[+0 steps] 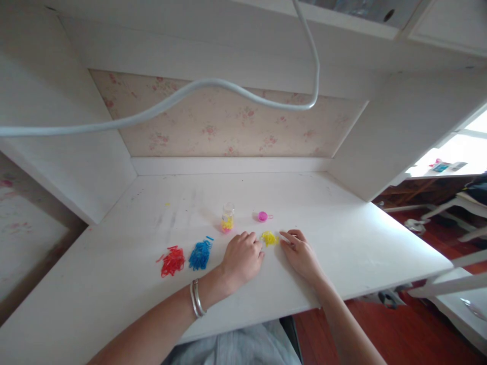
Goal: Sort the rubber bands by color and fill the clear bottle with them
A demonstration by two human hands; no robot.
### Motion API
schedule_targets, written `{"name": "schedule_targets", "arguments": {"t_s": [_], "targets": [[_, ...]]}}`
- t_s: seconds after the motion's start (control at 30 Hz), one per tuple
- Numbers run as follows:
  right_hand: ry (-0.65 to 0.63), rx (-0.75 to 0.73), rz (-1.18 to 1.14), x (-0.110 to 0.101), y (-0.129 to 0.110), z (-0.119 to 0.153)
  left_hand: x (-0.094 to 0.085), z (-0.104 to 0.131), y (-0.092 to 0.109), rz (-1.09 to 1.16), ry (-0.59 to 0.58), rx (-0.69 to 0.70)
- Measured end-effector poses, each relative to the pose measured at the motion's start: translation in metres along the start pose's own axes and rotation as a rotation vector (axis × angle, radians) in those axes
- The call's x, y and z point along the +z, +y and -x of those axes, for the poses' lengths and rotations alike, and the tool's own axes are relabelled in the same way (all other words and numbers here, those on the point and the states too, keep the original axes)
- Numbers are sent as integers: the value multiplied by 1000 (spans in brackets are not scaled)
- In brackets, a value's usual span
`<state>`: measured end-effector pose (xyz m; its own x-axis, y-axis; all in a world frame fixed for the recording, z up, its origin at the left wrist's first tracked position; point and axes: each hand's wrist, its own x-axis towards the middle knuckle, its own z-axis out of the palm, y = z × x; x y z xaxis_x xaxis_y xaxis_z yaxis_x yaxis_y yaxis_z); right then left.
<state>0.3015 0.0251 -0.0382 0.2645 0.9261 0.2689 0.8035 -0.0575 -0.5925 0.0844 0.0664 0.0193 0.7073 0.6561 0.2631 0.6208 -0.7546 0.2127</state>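
A small pile of yellow rubber bands lies on the white desk between my two hands. My left hand, with two silver bangles on its wrist, rests just left of the pile. Its fingers are curled under, so whatever they hold is hidden. On the pile's right side is my right hand, fingers apart and index finger reaching towards the yellow bands. Behind my left hand stands a clear little bottle with yellow bands inside and pink at its bottom. A pink cap with a loop lies beyond the yellow pile.
Left of my left hand lie a blue pile of rubber bands and a red pile. A white cable crosses high in front of me. White panels border the desk at the back and sides.
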Motion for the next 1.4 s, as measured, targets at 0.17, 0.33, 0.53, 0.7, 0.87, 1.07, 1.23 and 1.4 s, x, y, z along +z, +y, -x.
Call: {"name": "schedule_targets", "arguments": {"t_s": [0.17,0.33,0.53,0.7,0.87,1.07,1.23,1.4], "targets": [[-10,-66,60,0,-2,-3,15,-18,8,-35,19,9],[-6,-33,-4,-4,-5,1,20,-22,10,-65,5,29],[44,4,-71,-5,-5,6,13,-21,8,-89,23,8],[81,-3,-116,-5,-7,7,1,-19,-1,-72,67,-18],[114,35,-105,-10,-12,8,-15,-15,-13,10,139,-62],[183,36,-107,-10,-11,8,-50,-5,-31,153,328,-97],[215,58,-107,-8,-7,7,-78,-1,-53,160,504,-161],[227,39,-132,-7,-4,7,-80,-3,-74,68,524,-226]]}}
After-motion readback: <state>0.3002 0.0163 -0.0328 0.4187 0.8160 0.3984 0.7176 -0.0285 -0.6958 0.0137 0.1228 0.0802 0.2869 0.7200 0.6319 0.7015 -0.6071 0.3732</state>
